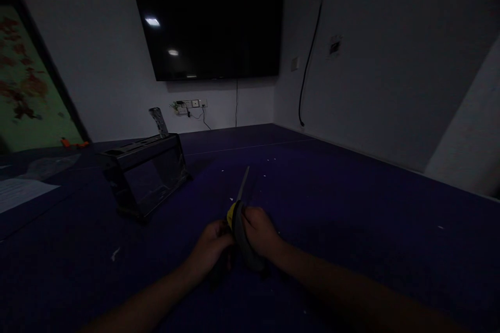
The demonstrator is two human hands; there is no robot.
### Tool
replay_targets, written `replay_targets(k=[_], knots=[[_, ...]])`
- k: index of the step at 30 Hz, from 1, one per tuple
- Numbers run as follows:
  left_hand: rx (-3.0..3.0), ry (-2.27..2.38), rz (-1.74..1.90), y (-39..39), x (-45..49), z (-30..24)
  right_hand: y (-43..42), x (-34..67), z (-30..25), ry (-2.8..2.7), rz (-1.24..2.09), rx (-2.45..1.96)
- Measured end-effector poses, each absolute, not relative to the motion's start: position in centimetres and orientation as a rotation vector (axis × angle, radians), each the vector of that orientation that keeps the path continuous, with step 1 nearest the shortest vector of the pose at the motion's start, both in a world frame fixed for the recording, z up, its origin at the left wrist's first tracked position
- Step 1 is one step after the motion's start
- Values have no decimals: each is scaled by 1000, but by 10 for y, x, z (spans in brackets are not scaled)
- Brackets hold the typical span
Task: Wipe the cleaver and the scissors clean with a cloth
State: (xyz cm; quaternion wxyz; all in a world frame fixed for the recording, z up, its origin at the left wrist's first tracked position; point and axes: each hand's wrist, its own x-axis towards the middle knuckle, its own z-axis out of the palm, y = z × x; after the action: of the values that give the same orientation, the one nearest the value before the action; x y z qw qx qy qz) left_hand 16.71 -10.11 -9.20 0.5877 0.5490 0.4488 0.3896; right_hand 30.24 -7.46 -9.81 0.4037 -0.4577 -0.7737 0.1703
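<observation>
Both my hands meet low in the middle of the view over a dark blue table (351, 208). My right hand (258, 230) is closed around the grey and yellow handles of a pair of scissors (239, 203), whose thin blades point away from me. My left hand (211, 250) is closed against the same handles from the left. The room is dim, so the fingers' exact grip is hard to make out.
A dark knife block (144, 174) with one handle sticking up stands at the left of the table. Paper sheets (19, 190) lie at the far left. A black wall screen (211, 26) hangs ahead. Small white scraps dot the table.
</observation>
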Motion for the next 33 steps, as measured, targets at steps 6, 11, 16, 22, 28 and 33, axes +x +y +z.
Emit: replay_targets(k=[6, 11, 16, 22, 28, 33], knots=[[1283, 1034, 916, -99, 166, -96, -73, 302, -101, -1896, 490, -1164], [1300, 1018, 925, -99, 165, -98, -72, 302, -104, -1821, 580, -1173], [1296, 983, 931, -98, 164, -100, -74, 301, -102, -1758, 653, -1149], [1287, 982, 931, -98, 164, -100, -74, 302, -100, -1716, 727, -1107], [1278, 1006, 956, -100, 164, -100, -73, 302, -102, -1682, 774, -1080], [1275, 984, 951, -100, 164, -101, -74, 301, -101, -1681, 795, -1051]])
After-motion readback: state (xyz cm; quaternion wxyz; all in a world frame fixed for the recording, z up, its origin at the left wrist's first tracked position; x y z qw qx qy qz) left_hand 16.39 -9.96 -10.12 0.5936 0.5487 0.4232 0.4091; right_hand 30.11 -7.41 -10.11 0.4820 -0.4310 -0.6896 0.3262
